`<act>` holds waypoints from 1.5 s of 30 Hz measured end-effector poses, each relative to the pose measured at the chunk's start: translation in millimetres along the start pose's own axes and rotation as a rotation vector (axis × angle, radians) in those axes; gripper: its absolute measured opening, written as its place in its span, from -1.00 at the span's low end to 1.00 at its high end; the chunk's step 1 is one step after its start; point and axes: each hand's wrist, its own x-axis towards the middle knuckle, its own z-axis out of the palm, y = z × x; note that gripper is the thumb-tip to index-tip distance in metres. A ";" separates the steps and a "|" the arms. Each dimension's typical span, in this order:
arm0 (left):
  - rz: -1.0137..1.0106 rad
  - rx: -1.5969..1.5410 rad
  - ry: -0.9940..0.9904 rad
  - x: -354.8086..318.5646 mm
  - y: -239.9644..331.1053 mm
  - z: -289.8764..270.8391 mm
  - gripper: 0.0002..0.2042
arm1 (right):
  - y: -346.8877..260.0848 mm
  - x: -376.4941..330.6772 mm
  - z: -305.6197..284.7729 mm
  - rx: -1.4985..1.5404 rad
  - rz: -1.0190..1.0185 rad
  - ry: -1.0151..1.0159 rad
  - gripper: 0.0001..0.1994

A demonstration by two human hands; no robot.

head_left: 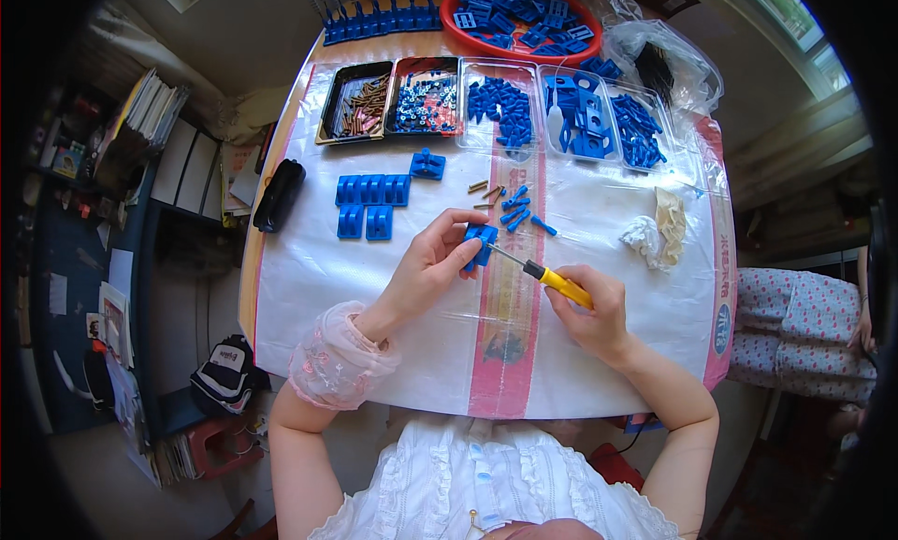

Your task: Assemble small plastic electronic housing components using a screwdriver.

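Between the fingers of my left hand (438,255) is a small blue plastic bracket (481,244), raised over the table. My right hand (593,311) grips a yellow-handled screwdriver (564,286), whose metal shaft reaches left to the bracket. The fingers partly cover the contact between tip and bracket. Just beyond lie several brass screws (479,186) and a loose group of blue plastic pegs (515,209). To their left, similar blue brackets (372,190) sit in two rows, with a single blue piece (427,164) a little behind them.
Along the back stand a black tray of brass screws (365,105), a tray of nuts (423,98) and clear boxes of blue parts (500,105). Behind them is a red basin (589,49). A black case (280,196) lies left, crumpled tissue (642,237) right. Another person (804,325) is at far right.
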 end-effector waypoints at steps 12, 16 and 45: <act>-0.116 -0.011 -0.066 -0.8 2.3 -5.5 -0.78 | -5.3 -2.8 -7.1 -0.321 -0.254 -0.055 -0.73; -0.148 0.004 -0.085 -1.3 1.0 -6.0 -0.76 | -8.3 -4.3 -9.3 -0.301 -0.224 -0.106 -0.73; -0.107 0.100 -0.076 -3.2 -1.2 -2.7 -0.76 | -16.5 -6.4 -5.7 0.075 0.241 -0.135 -0.82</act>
